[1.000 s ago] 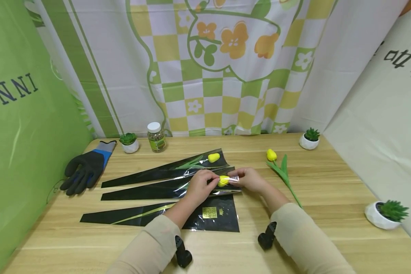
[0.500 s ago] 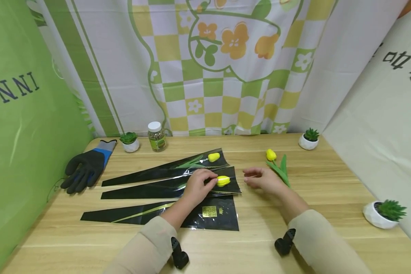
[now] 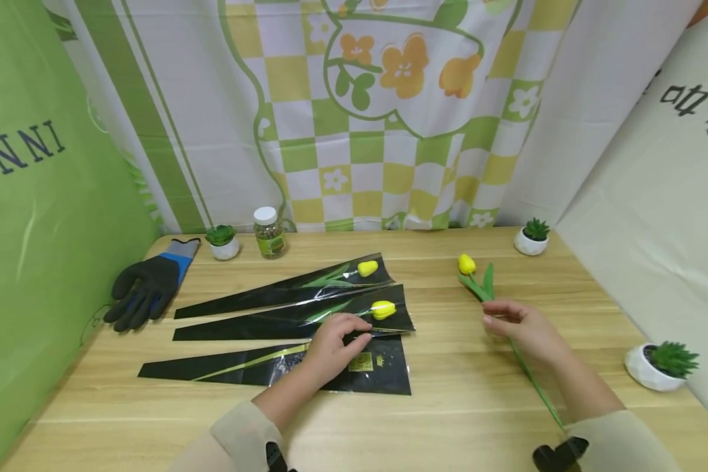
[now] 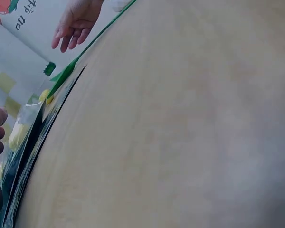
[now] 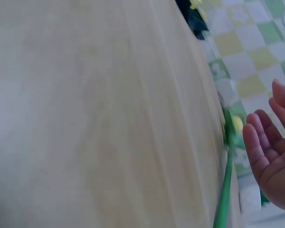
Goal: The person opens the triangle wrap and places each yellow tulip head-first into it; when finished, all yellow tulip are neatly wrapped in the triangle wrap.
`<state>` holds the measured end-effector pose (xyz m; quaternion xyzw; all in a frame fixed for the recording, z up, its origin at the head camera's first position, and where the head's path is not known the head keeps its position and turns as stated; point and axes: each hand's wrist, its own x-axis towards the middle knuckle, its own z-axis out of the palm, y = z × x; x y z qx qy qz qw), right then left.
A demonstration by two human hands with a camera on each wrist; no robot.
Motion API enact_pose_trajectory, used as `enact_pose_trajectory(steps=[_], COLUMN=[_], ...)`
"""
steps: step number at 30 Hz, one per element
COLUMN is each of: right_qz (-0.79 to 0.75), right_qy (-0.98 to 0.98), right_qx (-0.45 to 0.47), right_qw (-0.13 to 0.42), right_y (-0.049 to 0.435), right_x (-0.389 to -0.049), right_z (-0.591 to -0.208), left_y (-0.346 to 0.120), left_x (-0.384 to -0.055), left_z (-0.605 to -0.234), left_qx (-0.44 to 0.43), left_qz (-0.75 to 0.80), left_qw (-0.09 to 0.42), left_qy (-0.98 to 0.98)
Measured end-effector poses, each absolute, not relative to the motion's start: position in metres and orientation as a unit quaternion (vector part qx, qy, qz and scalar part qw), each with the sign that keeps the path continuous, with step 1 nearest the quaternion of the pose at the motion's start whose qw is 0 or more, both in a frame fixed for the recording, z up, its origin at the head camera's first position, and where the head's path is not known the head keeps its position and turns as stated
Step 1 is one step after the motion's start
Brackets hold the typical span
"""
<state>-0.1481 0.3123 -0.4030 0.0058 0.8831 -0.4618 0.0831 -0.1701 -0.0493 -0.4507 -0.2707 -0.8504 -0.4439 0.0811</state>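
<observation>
In the head view, two yellow artificial tulips lie inside black flower sleeves with clear fronts: one in the far sleeve, one in the middle sleeve. A flat sleeve with a gold label lies nearest. My left hand hovers over the near and middle sleeves, fingers loosely bent with nothing between them. To the right, a loose yellow tulip lies on the table, its green stem running towards me. My right hand is over that stem; the right wrist view shows its fingers relaxed and apart from the stem.
A black and blue work glove lies at the left. Along the back stand a potted succulent, a white-lidded jar and another small succulent. A third succulent pot sits near the right edge.
My right hand has let go of the middle sleeve's mouth and moved right, over the loose tulip. My left hand has released the sleeved tulip and drawn back slightly towards me.
</observation>
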Motion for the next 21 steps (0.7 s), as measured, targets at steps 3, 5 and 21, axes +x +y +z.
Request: enact_pose_trajectory(steps=[3,5,21], right_qz=[-0.453,-0.455,-0.332], right_qy=[0.889,0.888,0.940], right_qx=[0.017,0.021,0.038], right_qw=[0.070,0.065,0.074], right_y=[0.325,0.333,0.343], right_x=[-0.140,-0.135,-0.129], right_z=[-0.405,-0.407,-0.423], left_y=[-0.050,-0.050,-0.044], left_x=[-0.162,-0.157,-0.147], left_z=[-0.450,-0.451,-0.460], left_qx=[-0.287,-0.297,-0.328], left_qz=[-0.440,-0.437,-0.281], left_qw=[0.082,0.071,0.048], left_qy=[-0.847,-0.846,-0.901])
